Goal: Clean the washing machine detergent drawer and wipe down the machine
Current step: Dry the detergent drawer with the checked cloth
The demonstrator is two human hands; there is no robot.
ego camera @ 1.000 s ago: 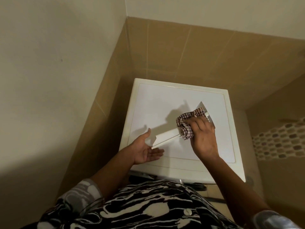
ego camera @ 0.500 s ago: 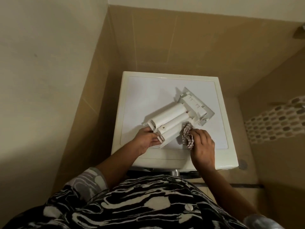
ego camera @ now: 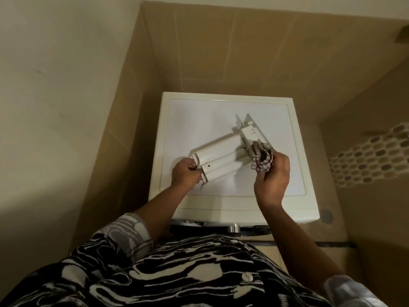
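The white detergent drawer (ego camera: 223, 155) lies upside down and diagonally over the top of the white washing machine (ego camera: 199, 116). Its front panel points to the far right. My left hand (ego camera: 184, 173) grips the drawer's near left end. My right hand (ego camera: 273, 176) holds a bunched checked cloth (ego camera: 261, 157) against the drawer's right part, close to the front panel.
The machine stands in a tight corner, with a plain wall on the left and tan tiles behind. A mosaic tile band (ego camera: 371, 151) runs along the right wall. A floor drain (ego camera: 326, 216) sits to the right of the machine. The machine's front edge is close to my body.
The drawer has been turned over, underside up, and my left hand has taken hold of its near end. My right hand has moved the cloth up along the drawer toward the front panel.
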